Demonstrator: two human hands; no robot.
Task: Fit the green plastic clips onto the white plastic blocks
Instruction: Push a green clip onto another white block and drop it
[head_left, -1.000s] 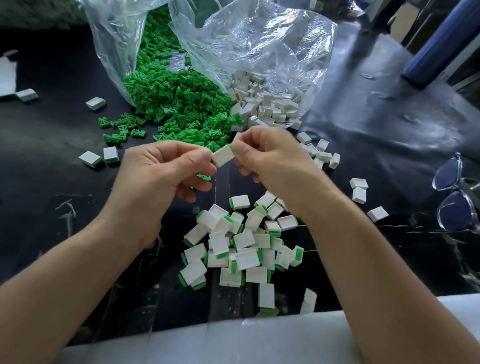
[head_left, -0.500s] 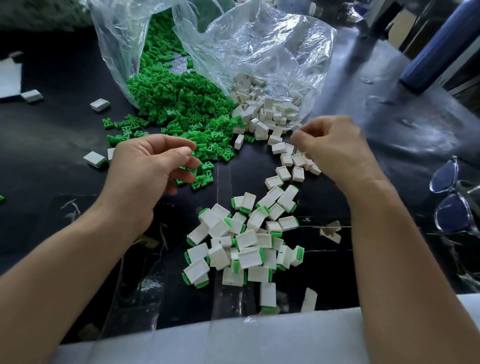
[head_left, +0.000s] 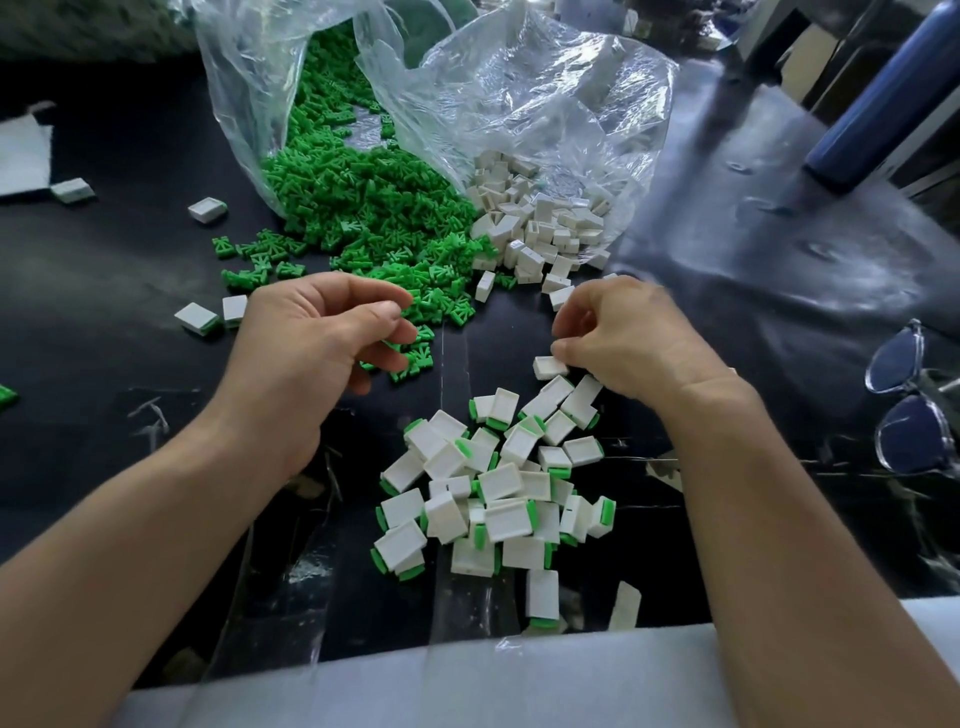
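Your black table carries two clear bags at the far side. Green clips spill from the left one and bare white blocks from the right. Nearer you lies a pile of clipped blocks, pointing every way. Your left hand curls over the near edge of the clips; whether it pinches one cannot be told. Your right hand is curled, its thumb tip touching a single white block just beyond the pile, long axis left to right. Whether the fingers clamp it is unclear.
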